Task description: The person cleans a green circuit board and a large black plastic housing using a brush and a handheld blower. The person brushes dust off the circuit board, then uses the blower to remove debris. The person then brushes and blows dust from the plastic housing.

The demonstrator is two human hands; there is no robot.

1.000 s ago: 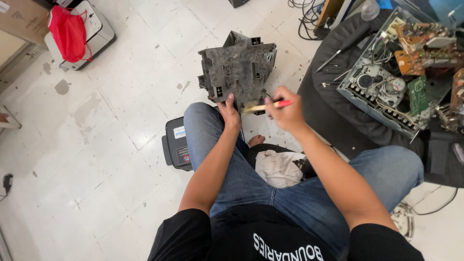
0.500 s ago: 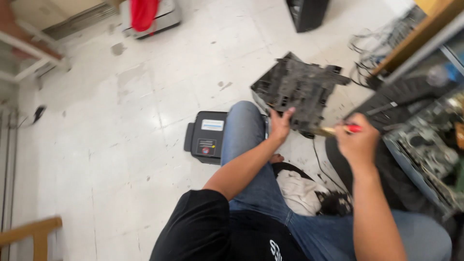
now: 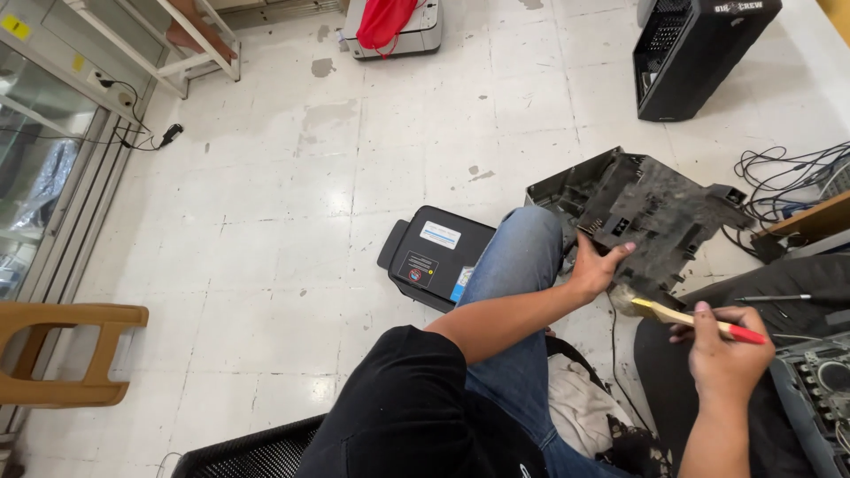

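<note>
At centre right, the left hand [image 3: 595, 268] grips a dusty, rigid, probably light plastic housing [image 3: 639, 211] by its edge; the right hand [image 3: 728, 343] is closed around a paintbrush [image 3: 682, 315].

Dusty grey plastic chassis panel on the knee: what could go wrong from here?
1. The dusty grey plastic chassis panel is propped on the person's knee and held only at its near edge by the left hand; it could tip or slip to the tiled floor.
2. The wooden-handled brush with a red tip in the right hand may sweep dust onto the open electronics unit beside it.
</note>
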